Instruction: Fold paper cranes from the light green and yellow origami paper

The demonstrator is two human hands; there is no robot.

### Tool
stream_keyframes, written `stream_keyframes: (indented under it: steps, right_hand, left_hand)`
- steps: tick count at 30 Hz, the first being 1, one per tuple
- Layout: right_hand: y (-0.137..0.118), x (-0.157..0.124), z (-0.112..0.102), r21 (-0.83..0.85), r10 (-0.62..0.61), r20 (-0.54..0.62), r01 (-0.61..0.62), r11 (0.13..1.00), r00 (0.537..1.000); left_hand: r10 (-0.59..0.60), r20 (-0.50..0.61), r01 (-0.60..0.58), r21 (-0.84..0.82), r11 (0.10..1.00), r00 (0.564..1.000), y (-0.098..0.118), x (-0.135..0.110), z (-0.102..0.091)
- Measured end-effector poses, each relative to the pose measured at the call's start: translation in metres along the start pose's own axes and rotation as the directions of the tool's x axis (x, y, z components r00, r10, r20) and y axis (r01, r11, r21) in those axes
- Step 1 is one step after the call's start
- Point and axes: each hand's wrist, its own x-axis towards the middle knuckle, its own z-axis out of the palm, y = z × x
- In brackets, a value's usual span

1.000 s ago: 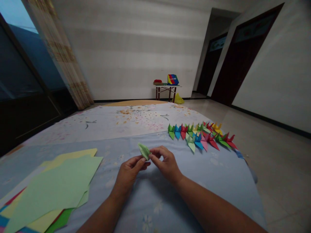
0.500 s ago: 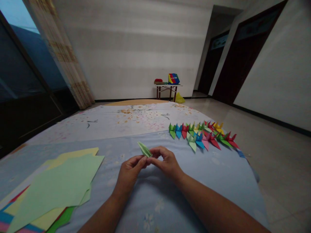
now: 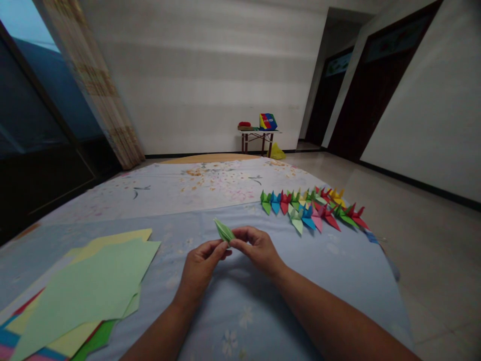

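Observation:
A small piece of folded light green paper (image 3: pixel 224 231) is held just above the cloth, its pointed end tilted up and to the left. My left hand (image 3: pixel 208 254) pinches its lower end between thumb and fingers. From the other side, my right hand (image 3: pixel 256 246) grips its right edge, thumb in front and fingers curled behind. The fingers hide the lowest part of the folded paper. Beyond my right hand stand several folded paper cranes (image 3: pixel 296 214) in green, blue, red, pink and yellow, set in rows.
A fanned stack of coloured paper sheets (image 3: pixel 97 281) lies at the left, pale green on top. Blue floral cloth (image 3: pixel 210 321) covers the near table, with a white floral cloth (image 3: pixel 169 195) beyond. A small side table (image 3: pixel 259 132) stands by the far wall.
My right thumb has shifted slightly up along the folded paper, and the paper has turned a little more upright. My left hand stays nearly where it was.

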Motion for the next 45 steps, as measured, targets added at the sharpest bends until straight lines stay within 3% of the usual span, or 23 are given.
stream_keyframes:
  steps: [10, 14, 19, 23, 26, 34, 45]
  right_hand:
    - [0.0, -0.001, 0.002, -0.12, -0.083, -0.007, 0.081, 0.989, 0.997]
    - [0.002, 0.002, 0.002, 0.097, 0.011, -0.015, -0.009, 0.995, 1.0]
    - [0.006, 0.006, 0.0, 0.333, 0.124, 0.023, -0.124, 0.935, 0.992]
    - [0.006, 0.006, 0.001, 0.429, 0.177, 0.075, -0.191, 0.883, 0.981]
    - [0.001, 0.005, 0.003, 0.473, 0.21, 0.134, -0.248, 0.845, 0.969]
    - [-0.004, 0.003, 0.005, 0.512, 0.273, 0.255, -0.369, 0.776, 0.927]
    - [-0.003, 0.002, 0.005, 0.503, 0.252, 0.265, -0.356, 0.788, 0.931]
  left_hand:
    - [0.123, -0.025, -0.117, 0.18, 0.977, 0.992, -0.001, -0.005, 0.004]
    - [0.22, -0.054, -0.2, 0.25, 0.947, 0.974, 0.003, -0.01, 0.006]
    - [0.351, -0.115, -0.309, 0.279, 0.909, 0.929, 0.004, -0.011, 0.008]
    - [0.238, -0.177, -0.208, 0.173, 0.963, 0.955, -0.003, -0.007, 0.008]
    - [0.136, -0.137, -0.127, 0.072, 0.989, 0.981, -0.006, -0.003, 0.008]
    - [0.011, -0.125, -0.017, -0.041, 0.999, 0.992, 0.008, -0.005, 0.01]
    - [0.028, -0.137, -0.028, 0.006, 1.0, 0.99, 0.009, -0.007, 0.01]
